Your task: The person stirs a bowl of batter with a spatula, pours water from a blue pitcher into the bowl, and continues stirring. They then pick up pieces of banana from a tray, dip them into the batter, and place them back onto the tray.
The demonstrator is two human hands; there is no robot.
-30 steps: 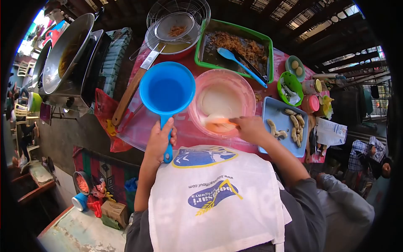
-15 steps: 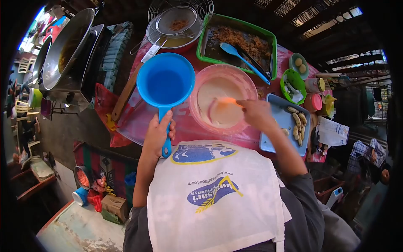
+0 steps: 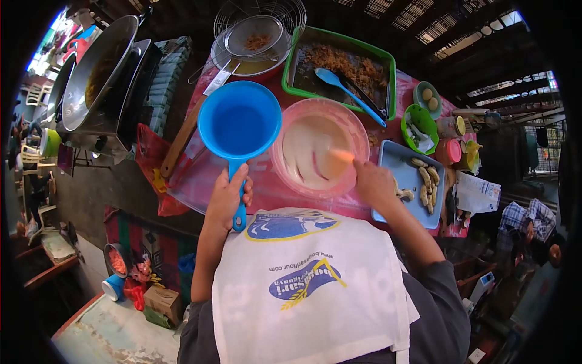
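My left hand [image 3: 228, 195] is wrapped round the handle of a blue plastic dipper [image 3: 240, 121], its bowl facing up beside the pink basin. Inside the pink basin [image 3: 359, 124] is a pale, creamy batter [image 3: 309, 151] with streaks across its surface. My right hand [image 3: 374, 182], at the basin's right rim, grips an orange utensil [image 3: 343, 156]. Motion smears its far end over the batter, so its exact kind cannot be made out. Just right of that hand lies a blue tray [image 3: 398, 162] holding several peeled bananas [image 3: 430, 179].
Behind the basin stands a green-rimmed tray [image 3: 339, 100] with brown fried bits and a blue spoon [image 3: 345, 86]. A strainer [image 3: 254, 36] rests on a pot at the back. A green bowl [image 3: 418, 128] and jars are at right. A large wok [image 3: 100, 73] sits on a stove at left.
My right hand has moved slightly down and to the right with the orange utensil, and the streaks in the batter have changed. My left hand still holds the dipper in about the same place.
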